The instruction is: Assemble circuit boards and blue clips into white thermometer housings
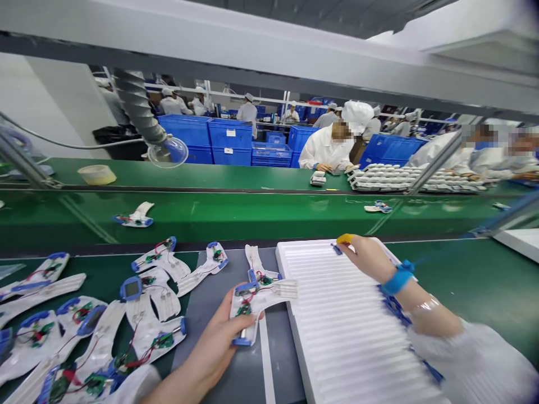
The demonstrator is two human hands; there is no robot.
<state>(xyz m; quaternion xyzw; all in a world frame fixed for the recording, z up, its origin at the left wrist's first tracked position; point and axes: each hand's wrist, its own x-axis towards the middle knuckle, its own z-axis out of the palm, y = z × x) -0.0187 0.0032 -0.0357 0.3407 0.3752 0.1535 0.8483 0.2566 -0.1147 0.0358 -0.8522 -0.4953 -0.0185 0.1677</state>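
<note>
My left hand (pixel 219 342) is closed around a white plastic device half-shell (pixel 256 303) with a blue end, a green circuit board and red wires, held over the grey mat (pixel 206 314). My right hand (pixel 366 255), with a yellow finger cot and a blue wrist strap, reaches to the far edge of a white ribbed foam tray (pixel 345 336) and pinches a small blue part (pixel 336 248) there. Beside the held shell another white shell (pixel 257 268) lies on the mat.
Several more open white-and-blue shells with boards and wires (pixel 138 314) cover the green bench at the left. A green conveyor belt (pixel 252 216) runs across, carrying single shells (pixel 135 216). Beyond it, people in white coats sit by stacked white parts (pixel 404 178) and blue crates (pixel 229 140).
</note>
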